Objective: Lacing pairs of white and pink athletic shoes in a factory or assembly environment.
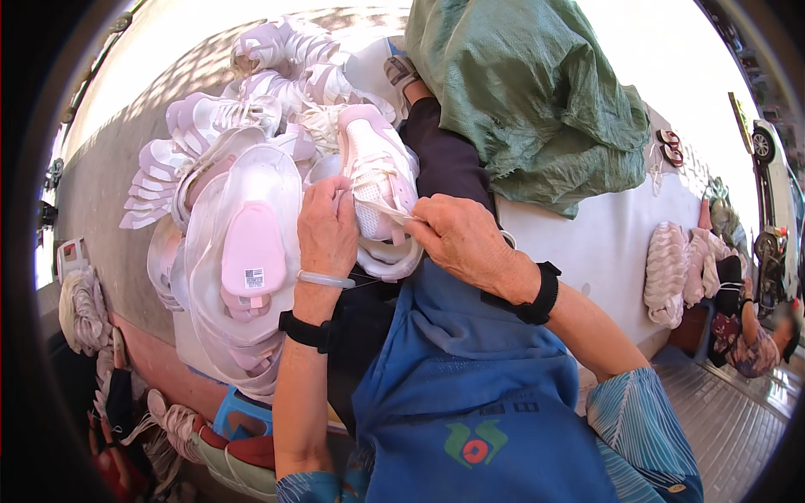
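A white and pink sneaker (366, 151) lies over my lap with its toe pointing away from me. White shoelaces (375, 174) cross its upper. My right hand (470, 239) pinches a stretched end of lace at the shoe's right side. On the other side, my left hand (327, 225) is closed against the edge of the shoe; what its fingertips grip is hidden. Just left of it stands a row of nested shoes, with a pink insole (253, 239) showing in the nearest one. More pale sneakers (243, 109) are heaped beyond.
A large green sack (528, 92) sits at the far right of my lap. Blue cloth (470, 360) covers my legs. A blue stool (241, 415) is at lower left. Bundled pale shoes (665, 272) lie to the right, near another person (750, 339). Red-strapped sandals (670, 147) rest beyond.
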Demonstrator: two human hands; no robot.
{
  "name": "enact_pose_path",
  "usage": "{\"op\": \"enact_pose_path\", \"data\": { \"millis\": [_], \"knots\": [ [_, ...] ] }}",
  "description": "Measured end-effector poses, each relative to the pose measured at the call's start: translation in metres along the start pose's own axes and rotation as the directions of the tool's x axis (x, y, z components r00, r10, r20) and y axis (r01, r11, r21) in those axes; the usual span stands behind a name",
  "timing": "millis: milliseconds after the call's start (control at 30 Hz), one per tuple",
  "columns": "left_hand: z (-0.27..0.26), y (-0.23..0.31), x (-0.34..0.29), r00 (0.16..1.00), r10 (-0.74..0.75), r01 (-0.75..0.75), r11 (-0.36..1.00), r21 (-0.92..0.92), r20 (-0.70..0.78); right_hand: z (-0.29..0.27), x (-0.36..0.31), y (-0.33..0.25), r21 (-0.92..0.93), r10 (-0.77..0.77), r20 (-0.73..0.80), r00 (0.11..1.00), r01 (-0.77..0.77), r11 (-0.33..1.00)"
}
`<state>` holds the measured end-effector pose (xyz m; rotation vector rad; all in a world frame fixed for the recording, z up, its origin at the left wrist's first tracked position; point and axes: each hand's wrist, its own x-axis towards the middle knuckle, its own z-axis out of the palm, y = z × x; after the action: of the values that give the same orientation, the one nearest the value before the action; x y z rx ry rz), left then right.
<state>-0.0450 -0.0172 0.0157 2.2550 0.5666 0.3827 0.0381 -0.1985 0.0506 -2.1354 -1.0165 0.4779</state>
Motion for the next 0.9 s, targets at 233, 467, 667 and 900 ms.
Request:
{"op": "enact_pose_path", "data": {
  "millis": [233,467,667,900],
  "knots": [
    [0.003,0.001,0.011,0.999,0.017,-0.015,0.998,-0.056,0.034,0.002,0.010,-0.014,0.093,-0.099,0.107,0.989,0.090,0.992],
    [0.002,-0.013,0.016,0.987,0.033,-0.024,0.998,-0.059,0.158,-0.001,0.012,-0.020,0.230,-0.092,0.253,0.963,0.032,0.973],
    [0.015,-0.004,0.008,0.997,0.043,-0.048,0.996,0.076,0.067,-0.038,0.011,-0.015,0.338,-0.149,0.402,0.904,0.005,0.941],
    [0.011,0.002,0.001,1.000,0.011,-0.012,1.000,0.012,0.025,-0.042,-0.008,-0.001,0.288,-0.052,0.398,0.916,-0.071,0.955]
  ]
}}
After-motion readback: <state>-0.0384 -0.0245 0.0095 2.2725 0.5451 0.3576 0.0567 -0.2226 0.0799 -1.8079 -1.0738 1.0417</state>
